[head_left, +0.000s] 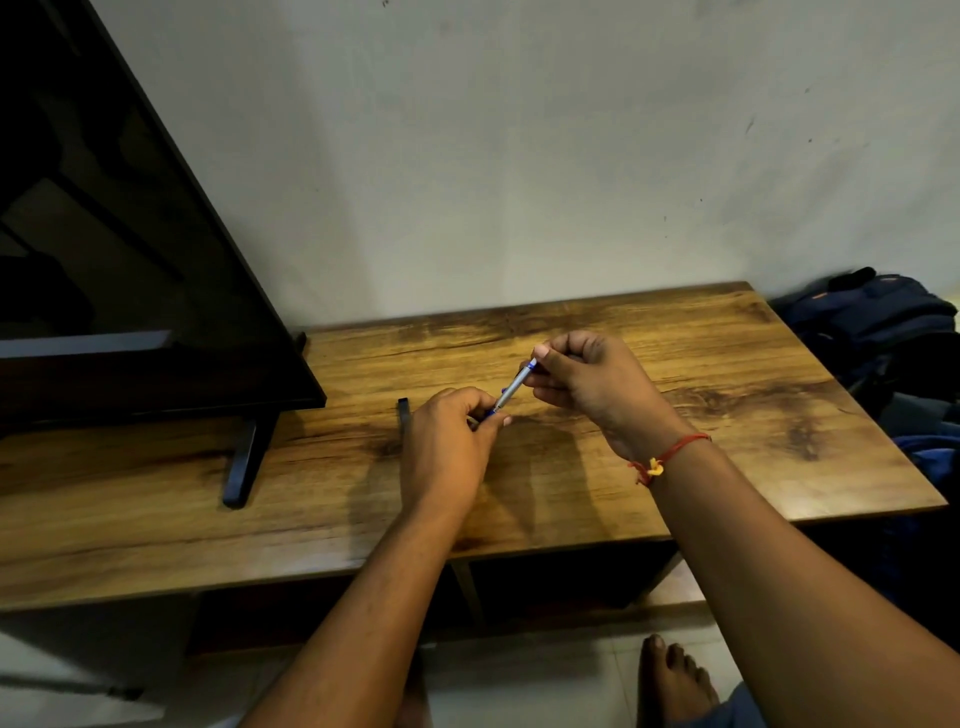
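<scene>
- While the pen (512, 388) is pinched low by the left hand (448, 446) and high by the right hand (592, 385), it looks whole.
- Twisting it open or shut seems unfinished.

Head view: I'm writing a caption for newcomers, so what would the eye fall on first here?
First, the two hands at the centre, over the wooden table: the left hand pinches the lower end of a blue and silver pen, and the right hand holds its upper end. Next, the dark TV standing at the table's left, and the red thread bracelet on the right wrist.
</scene>
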